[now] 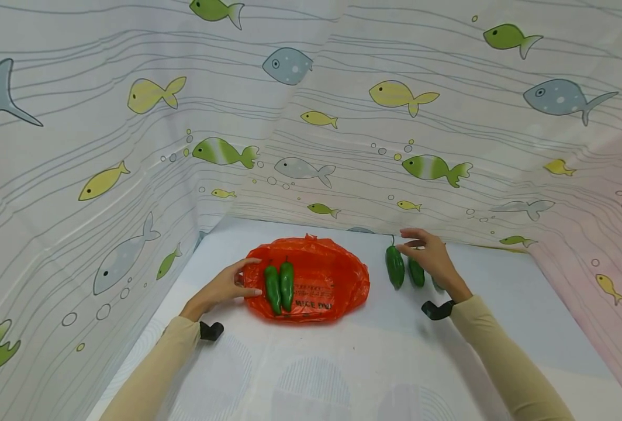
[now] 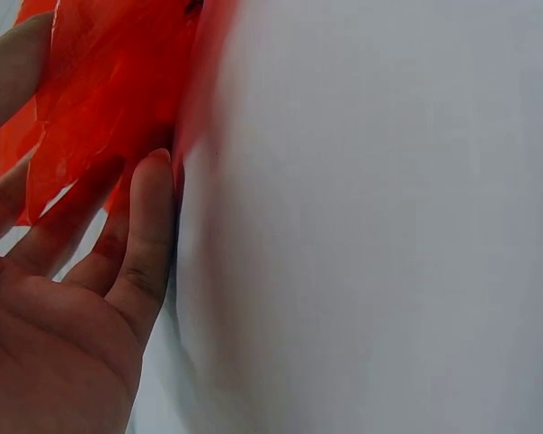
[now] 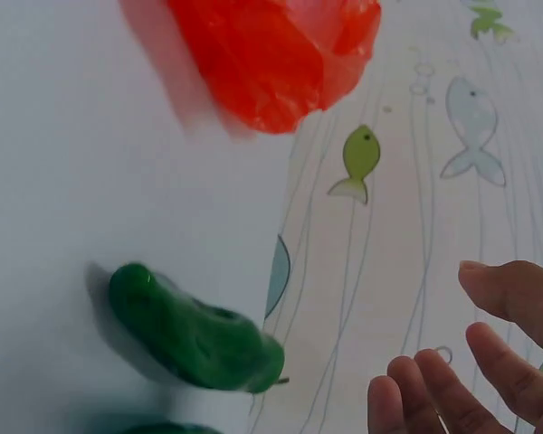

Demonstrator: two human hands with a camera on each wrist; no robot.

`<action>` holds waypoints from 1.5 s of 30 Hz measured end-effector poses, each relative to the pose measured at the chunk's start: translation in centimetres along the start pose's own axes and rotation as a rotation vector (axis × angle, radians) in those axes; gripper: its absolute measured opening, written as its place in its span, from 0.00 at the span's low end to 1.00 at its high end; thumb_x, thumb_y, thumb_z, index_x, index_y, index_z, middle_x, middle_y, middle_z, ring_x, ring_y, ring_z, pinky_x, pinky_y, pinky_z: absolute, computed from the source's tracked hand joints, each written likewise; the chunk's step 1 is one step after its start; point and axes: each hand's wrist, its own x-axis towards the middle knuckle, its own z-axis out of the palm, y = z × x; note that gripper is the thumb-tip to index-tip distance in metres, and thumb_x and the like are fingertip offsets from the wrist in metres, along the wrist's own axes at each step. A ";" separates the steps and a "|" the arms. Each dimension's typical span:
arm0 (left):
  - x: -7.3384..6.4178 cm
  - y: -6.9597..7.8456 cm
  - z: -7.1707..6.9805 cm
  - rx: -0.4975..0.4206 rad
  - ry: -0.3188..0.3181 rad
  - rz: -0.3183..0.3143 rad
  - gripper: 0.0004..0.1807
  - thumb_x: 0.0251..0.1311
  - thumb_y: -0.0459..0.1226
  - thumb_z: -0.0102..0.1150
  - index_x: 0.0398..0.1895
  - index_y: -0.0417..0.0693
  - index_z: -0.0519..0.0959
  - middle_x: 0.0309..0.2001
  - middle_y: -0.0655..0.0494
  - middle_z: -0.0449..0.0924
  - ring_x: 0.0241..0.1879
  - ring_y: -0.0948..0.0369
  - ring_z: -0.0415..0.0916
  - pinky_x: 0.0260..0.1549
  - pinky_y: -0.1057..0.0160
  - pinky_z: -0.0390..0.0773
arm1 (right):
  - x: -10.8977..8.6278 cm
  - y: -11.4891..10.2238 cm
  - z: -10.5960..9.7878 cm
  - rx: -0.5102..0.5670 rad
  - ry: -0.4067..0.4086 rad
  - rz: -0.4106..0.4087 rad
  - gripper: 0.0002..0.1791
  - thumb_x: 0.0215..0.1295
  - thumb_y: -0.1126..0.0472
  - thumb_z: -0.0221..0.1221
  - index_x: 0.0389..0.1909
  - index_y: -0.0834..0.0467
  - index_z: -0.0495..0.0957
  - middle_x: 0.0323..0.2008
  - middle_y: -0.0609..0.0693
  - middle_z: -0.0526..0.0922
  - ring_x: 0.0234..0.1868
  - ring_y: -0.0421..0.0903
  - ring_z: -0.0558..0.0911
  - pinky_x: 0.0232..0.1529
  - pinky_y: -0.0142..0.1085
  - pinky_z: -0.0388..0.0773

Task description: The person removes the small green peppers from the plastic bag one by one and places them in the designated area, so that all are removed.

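A red plastic bag (image 1: 350, 280) lies spread open on the white table, its rim raised around two green peppers (image 1: 287, 286) at its left side. My left hand (image 1: 227, 285) is at the bag's left rim, fingers and thumb spread and touching the plastic. Through the red film in the left wrist view, some of its fingers (image 2: 145, 226) show nearly straight. To the right, my right hand (image 1: 431, 257) hovers above more green peppers, fingers apart and holding nothing. One pepper (image 1: 395, 267) lies left of it, a second (image 1: 417, 273) below, and a third (image 1: 437, 285) is mostly hidden by the hand.
A fish-printed sheet (image 1: 363, 134) rises behind the table and along both sides. Black straps with small mounts (image 1: 437, 310) sit at both wrists. Pale circular patterns mark the tabletop (image 1: 363, 356) in front of the bag.
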 end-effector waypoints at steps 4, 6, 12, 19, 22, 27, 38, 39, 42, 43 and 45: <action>-0.1 0.1 0.0 -0.003 0.001 0.000 0.45 0.57 0.46 0.77 0.76 0.57 0.65 0.70 0.45 0.67 0.59 0.47 0.69 0.56 0.48 0.74 | 0.0 -0.7 0.8 0.019 -0.022 -0.021 0.29 0.68 0.49 0.68 0.67 0.54 0.75 0.62 0.55 0.78 0.60 0.58 0.78 0.58 0.56 0.76; -0.1 0.2 0.0 -0.001 0.002 -0.001 0.45 0.57 0.46 0.77 0.76 0.57 0.65 0.69 0.45 0.68 0.58 0.47 0.70 0.54 0.51 0.75 | 0.0 -1.0 1.2 0.017 -0.034 -0.038 0.30 0.68 0.48 0.68 0.67 0.53 0.75 0.62 0.55 0.79 0.59 0.58 0.79 0.57 0.54 0.78; -0.1 0.1 0.0 0.001 0.004 -0.002 0.45 0.57 0.46 0.77 0.76 0.57 0.65 0.68 0.45 0.69 0.56 0.47 0.70 0.50 0.55 0.76 | -0.1 -2.1 2.2 0.027 -0.064 -0.092 0.30 0.68 0.49 0.68 0.67 0.54 0.75 0.61 0.55 0.79 0.57 0.56 0.80 0.53 0.47 0.81; 0.0 0.1 0.0 0.002 0.006 0.001 0.44 0.57 0.45 0.77 0.76 0.57 0.65 0.64 0.45 0.71 0.52 0.48 0.71 0.47 0.55 0.77 | -0.3 -3.6 3.5 0.044 -0.096 -0.107 0.28 0.67 0.51 0.70 0.66 0.51 0.76 0.60 0.53 0.81 0.55 0.54 0.82 0.51 0.47 0.82; 0.0 0.0 0.0 0.005 0.006 0.005 0.44 0.57 0.45 0.77 0.76 0.57 0.65 0.62 0.45 0.72 0.50 0.49 0.71 0.45 0.55 0.76 | -0.3 -4.1 4.1 0.054 -0.112 -0.110 0.29 0.67 0.51 0.70 0.67 0.51 0.76 0.60 0.53 0.81 0.55 0.54 0.82 0.52 0.47 0.82; 0.1 0.0 0.0 0.000 0.007 0.007 0.44 0.57 0.45 0.77 0.76 0.56 0.65 0.61 0.45 0.72 0.49 0.49 0.71 0.43 0.55 0.76 | -0.2 -4.7 5.1 0.057 -0.119 -0.134 0.28 0.66 0.52 0.70 0.66 0.52 0.76 0.59 0.53 0.82 0.54 0.54 0.83 0.51 0.47 0.83; 0.1 -0.2 0.0 -0.004 -0.001 0.023 0.44 0.57 0.44 0.77 0.76 0.56 0.65 0.61 0.46 0.73 0.49 0.50 0.72 0.46 0.55 0.76 | -0.2 -5.6 7.3 0.049 -0.139 -0.146 0.27 0.66 0.57 0.71 0.65 0.52 0.78 0.59 0.53 0.82 0.53 0.52 0.84 0.51 0.45 0.83; 0.1 -0.2 0.0 -0.004 -0.001 0.023 0.44 0.57 0.44 0.77 0.76 0.56 0.65 0.61 0.45 0.73 0.49 0.50 0.72 0.46 0.55 0.76 | -0.1 -5.7 7.5 0.053 -0.145 -0.145 0.26 0.66 0.57 0.70 0.65 0.52 0.78 0.59 0.52 0.82 0.53 0.52 0.84 0.51 0.45 0.83; 0.0 -0.1 0.0 -0.002 0.000 0.016 0.44 0.57 0.45 0.77 0.76 0.56 0.65 0.62 0.45 0.72 0.49 0.49 0.72 0.46 0.55 0.76 | -0.1 -6.0 8.0 0.072 -0.168 -0.146 0.26 0.66 0.55 0.70 0.64 0.52 0.78 0.58 0.52 0.82 0.53 0.51 0.84 0.51 0.44 0.83; 0.0 0.0 0.0 -0.001 0.001 0.013 0.44 0.57 0.45 0.77 0.76 0.56 0.65 0.63 0.45 0.72 0.50 0.49 0.72 0.46 0.55 0.76 | -0.1 -6.1 8.2 0.084 -0.177 -0.148 0.26 0.66 0.55 0.70 0.64 0.52 0.78 0.58 0.53 0.82 0.52 0.52 0.84 0.51 0.44 0.83; 0.0 0.1 0.0 -0.002 0.001 0.006 0.44 0.57 0.45 0.77 0.76 0.57 0.65 0.64 0.45 0.71 0.52 0.48 0.71 0.47 0.55 0.76 | -0.1 -6.1 8.5 0.095 -0.196 -0.153 0.26 0.66 0.54 0.70 0.63 0.52 0.78 0.59 0.54 0.82 0.52 0.52 0.83 0.50 0.44 0.83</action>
